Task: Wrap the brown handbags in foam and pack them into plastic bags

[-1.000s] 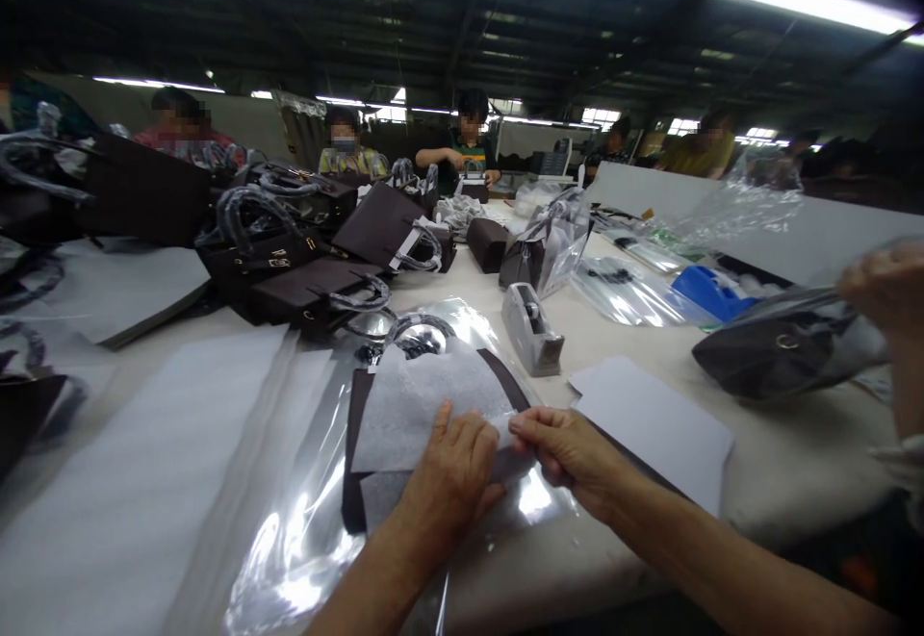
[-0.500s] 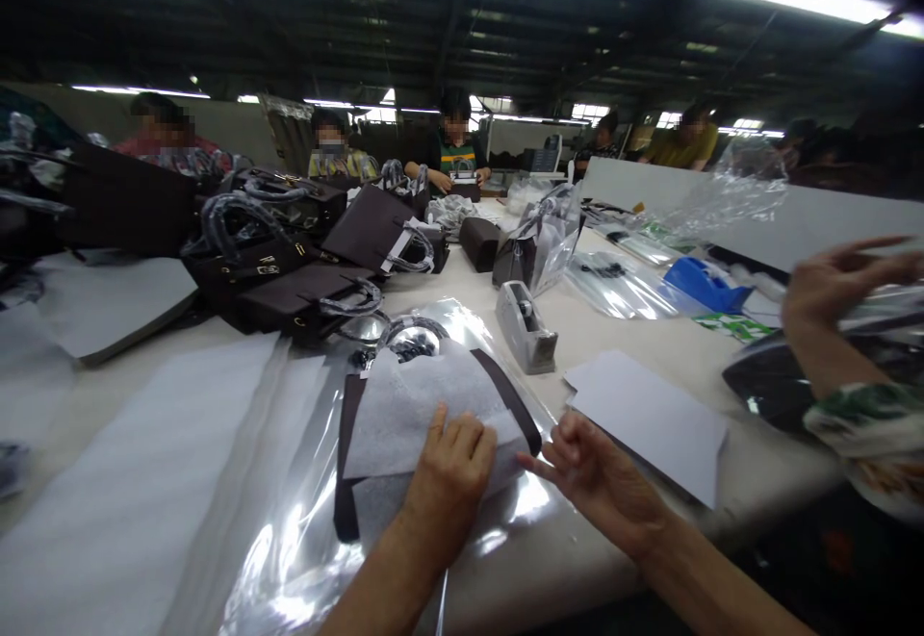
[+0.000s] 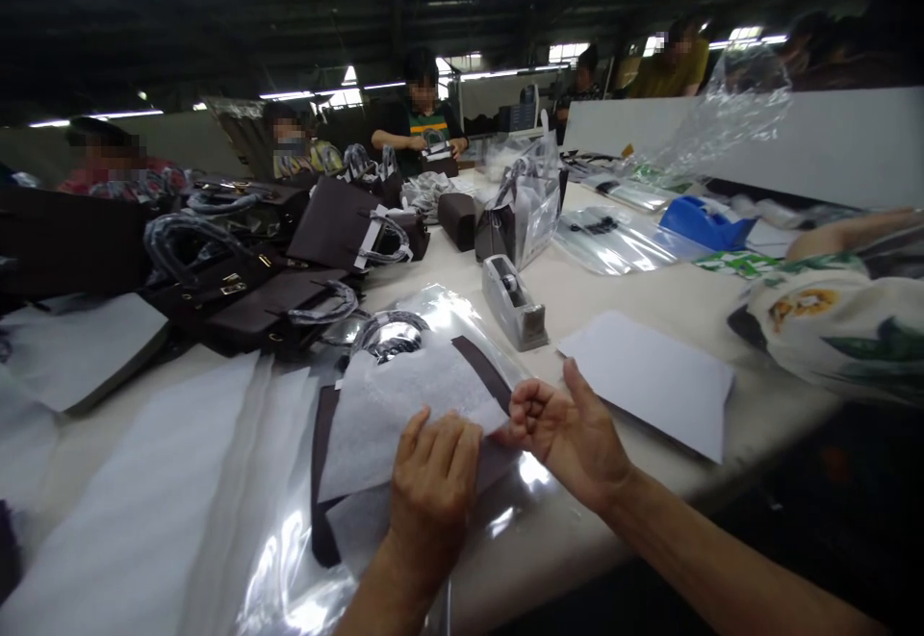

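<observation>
A dark brown handbag (image 3: pixel 322 482) lies flat on clear plastic in front of me, its wrapped handles (image 3: pixel 390 330) pointing away. White tissue paper (image 3: pixel 404 391) covers most of its face. My left hand (image 3: pixel 435 482) rests on the lower part of the paper, fingers extended and slightly bent over it. At the bag's right edge is my right hand (image 3: pixel 563 429), palm turned up, thumb raised apart and the other fingers curled, its fingertips at the paper's corner. I see nothing held in it. A grey tape dispenser (image 3: pixel 514 304) stands just beyond the bag.
Several dark handbags (image 3: pixel 245 294) are piled at the left, behind white foam sheets (image 3: pixel 137 492). White card (image 3: pixel 654 376) lies at the right. Farther back are a plastic-wrapped bag (image 3: pixel 526 203) and a blue holder (image 3: pixel 707 224). A co-worker's patterned sleeve (image 3: pixel 841 323) reaches in from the right.
The view has tilted down and swung slightly right. My right hand has turned palm up, its thumb lifting, at the paper's edge. My left hand stays on the paper. The co-worker's arm has lowered.
</observation>
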Action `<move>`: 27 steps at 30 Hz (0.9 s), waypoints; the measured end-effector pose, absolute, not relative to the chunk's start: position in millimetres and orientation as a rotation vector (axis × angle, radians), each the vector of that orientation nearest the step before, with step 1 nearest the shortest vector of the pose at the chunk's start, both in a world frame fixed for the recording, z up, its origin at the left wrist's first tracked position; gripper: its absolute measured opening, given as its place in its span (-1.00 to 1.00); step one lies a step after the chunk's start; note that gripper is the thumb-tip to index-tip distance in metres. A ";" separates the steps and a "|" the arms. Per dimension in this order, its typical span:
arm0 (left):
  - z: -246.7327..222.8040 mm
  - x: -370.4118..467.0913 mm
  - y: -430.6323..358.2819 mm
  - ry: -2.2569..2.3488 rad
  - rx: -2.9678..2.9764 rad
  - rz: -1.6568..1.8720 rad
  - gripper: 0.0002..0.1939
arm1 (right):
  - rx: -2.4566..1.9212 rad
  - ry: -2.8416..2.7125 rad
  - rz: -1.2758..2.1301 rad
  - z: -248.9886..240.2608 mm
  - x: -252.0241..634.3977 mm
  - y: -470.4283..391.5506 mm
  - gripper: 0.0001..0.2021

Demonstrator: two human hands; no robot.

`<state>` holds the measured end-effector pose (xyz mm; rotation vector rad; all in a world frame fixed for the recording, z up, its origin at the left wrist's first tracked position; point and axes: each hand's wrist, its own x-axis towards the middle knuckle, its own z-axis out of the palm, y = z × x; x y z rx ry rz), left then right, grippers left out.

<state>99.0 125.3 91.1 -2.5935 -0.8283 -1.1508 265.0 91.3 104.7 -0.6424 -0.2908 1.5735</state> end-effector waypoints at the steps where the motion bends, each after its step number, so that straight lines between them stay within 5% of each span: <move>1: 91.2 98.4 125.2 -0.787 -2.596 -1.134 -0.85 | -0.638 -0.297 1.566 102.4 264.7 91.2 -0.48; 9: 88.4 97.2 124.1 -0.658 -2.648 -0.966 -0.79 | -0.643 -0.305 1.551 107.2 264.9 89.6 -0.47; 15: 79.9 88.3 115.4 -0.718 -2.705 -0.838 -0.67 | -1.034 -0.676 1.335 132.9 277.8 78.7 -0.77; 27: 70.4 84.6 113.9 -0.756 -2.591 -0.956 -0.76 | -1.355 -0.814 1.547 121.9 249.2 72.5 -0.72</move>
